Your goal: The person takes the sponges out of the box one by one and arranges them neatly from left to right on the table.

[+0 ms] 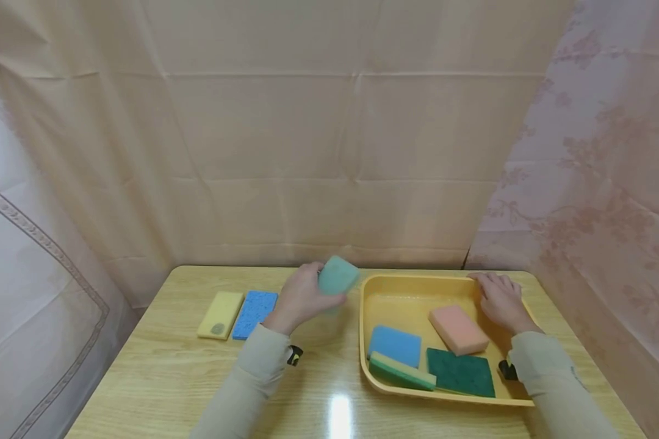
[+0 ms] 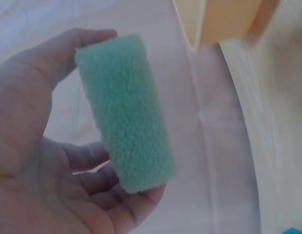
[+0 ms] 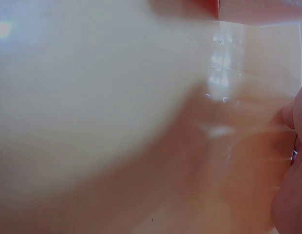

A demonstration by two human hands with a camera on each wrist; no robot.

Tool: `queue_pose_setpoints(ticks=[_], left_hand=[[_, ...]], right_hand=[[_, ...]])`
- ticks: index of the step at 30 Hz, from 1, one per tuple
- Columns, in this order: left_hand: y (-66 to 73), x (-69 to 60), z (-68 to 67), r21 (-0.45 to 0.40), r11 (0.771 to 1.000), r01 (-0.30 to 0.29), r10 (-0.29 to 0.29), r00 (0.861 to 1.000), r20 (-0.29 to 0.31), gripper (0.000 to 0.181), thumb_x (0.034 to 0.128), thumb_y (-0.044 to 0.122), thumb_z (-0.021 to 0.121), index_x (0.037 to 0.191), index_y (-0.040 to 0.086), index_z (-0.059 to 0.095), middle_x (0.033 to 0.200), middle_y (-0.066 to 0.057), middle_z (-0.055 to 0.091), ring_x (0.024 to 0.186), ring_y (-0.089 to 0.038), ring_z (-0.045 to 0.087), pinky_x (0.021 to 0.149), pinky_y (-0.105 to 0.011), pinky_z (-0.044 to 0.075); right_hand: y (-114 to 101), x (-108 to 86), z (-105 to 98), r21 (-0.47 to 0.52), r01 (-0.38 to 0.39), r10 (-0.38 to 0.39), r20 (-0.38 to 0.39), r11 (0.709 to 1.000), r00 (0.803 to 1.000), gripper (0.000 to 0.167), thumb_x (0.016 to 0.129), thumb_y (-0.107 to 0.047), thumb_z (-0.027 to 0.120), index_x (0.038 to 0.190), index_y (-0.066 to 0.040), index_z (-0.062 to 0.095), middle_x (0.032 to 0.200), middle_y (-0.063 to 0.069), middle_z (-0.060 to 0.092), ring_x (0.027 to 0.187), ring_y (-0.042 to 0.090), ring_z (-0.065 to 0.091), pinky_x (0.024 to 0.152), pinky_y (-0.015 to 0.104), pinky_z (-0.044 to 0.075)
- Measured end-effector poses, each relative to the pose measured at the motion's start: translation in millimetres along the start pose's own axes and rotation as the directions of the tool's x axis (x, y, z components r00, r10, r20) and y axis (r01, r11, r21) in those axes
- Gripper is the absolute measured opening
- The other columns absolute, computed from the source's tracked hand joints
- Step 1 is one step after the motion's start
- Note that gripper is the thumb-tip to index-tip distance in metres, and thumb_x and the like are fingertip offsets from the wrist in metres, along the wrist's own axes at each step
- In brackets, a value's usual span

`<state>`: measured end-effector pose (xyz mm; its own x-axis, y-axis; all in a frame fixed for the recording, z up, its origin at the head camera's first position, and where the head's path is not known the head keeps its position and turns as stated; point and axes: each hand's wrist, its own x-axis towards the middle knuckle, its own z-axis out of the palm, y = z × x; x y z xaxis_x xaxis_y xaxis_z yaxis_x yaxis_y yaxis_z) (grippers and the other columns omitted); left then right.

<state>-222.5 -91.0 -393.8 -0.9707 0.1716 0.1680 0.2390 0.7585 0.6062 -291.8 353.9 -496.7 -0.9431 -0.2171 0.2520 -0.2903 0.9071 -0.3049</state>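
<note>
My left hand (image 1: 302, 296) holds a pale green sponge (image 1: 337, 276) above the table, left of a yellow plastic tub (image 1: 365, 317). In the left wrist view, thumb and fingers pinch this porous, block-shaped sponge (image 2: 125, 114) from opposite sides. Over at the tub's far right corner, my right hand (image 1: 502, 303) grips the rim; only part of it shows at the edge of the right wrist view. Inside the tub lie a pink sponge (image 1: 458, 330), a blue sponge (image 1: 395, 345), a dark green scouring pad (image 1: 461, 372) and a yellow-and-green sponge (image 1: 402, 372) leaning on the near wall.
On the wooden table (image 1: 159, 378), left of my left hand, a yellow sponge (image 1: 221, 314) with a round mark lies beside a speckled blue sponge (image 1: 255, 314). A beige curtain (image 1: 307, 152) hangs behind the table's back edge, and floral cloth (image 1: 609, 183) hangs at the right.
</note>
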Motion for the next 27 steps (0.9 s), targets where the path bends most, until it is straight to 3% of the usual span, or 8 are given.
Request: queue_pose_setpoints(ticks=[6, 10, 20, 27], left_hand=[[-19.5, -7.2, 8.3, 0.027, 0.995, 0.094, -0.09, 0.987, -0.133, 0.073, 0.0774, 0.04, 0.084, 0.129, -0.006, 0.06, 0.11, -0.017, 0.063, 0.092, -0.029, 0.06, 0.073, -0.044, 0.053], [-32.7, -14.4, 15.2, 0.094, 0.986, 0.135, -0.115, 0.974, -0.195, 0.073, 0.0784, 0.042, 0.082, 0.124, -0.01, 0.061, 0.104, -0.018, 0.062, 0.088, -0.03, 0.059, 0.07, -0.044, 0.053], [-59.5, -28.4, 28.6, 0.175, 0.967, 0.183, -0.145, 0.967, -0.209, 0.07, 0.0818, 0.049, 0.08, 0.109, -0.013, 0.064, 0.094, -0.021, 0.062, 0.083, -0.032, 0.059, 0.066, -0.044, 0.052], [-71.1, -32.5, 34.2, 0.207, 0.953, 0.22, -0.183, 0.966, -0.184, 0.068, 0.0818, 0.047, 0.081, 0.109, -0.013, 0.065, 0.092, -0.018, 0.061, 0.081, -0.031, 0.059, 0.065, -0.044, 0.052]], right_hand=[[-2, -0.8, -2, 0.003, 0.005, -0.005, 0.008, 1.0, 1.0, 0.038, 0.096, 0.006, 0.048, 0.133, 0.001, 0.055, 0.122, 0.029, 0.054, 0.112, 0.054, 0.042, 0.093, 0.068, 0.023], [-3, -2.4, -2, 0.001, 0.002, -0.002, 0.019, 1.0, 1.0, 0.039, 0.096, 0.006, 0.048, 0.134, 0.001, 0.054, 0.123, 0.029, 0.054, 0.112, 0.054, 0.042, 0.094, 0.068, 0.023], [-3, -1.3, -3, 0.005, -0.013, 0.013, 0.013, 1.0, 1.0, 0.033, 0.1, 0.003, 0.045, 0.132, 0.002, 0.054, 0.122, 0.028, 0.054, 0.113, 0.052, 0.04, 0.095, 0.068, 0.022], [-3, -2.5, -3, 0.002, -0.018, 0.018, 0.011, 1.0, 1.0, 0.034, 0.099, 0.003, 0.045, 0.131, 0.002, 0.055, 0.123, 0.028, 0.054, 0.114, 0.052, 0.04, 0.096, 0.068, 0.022]])
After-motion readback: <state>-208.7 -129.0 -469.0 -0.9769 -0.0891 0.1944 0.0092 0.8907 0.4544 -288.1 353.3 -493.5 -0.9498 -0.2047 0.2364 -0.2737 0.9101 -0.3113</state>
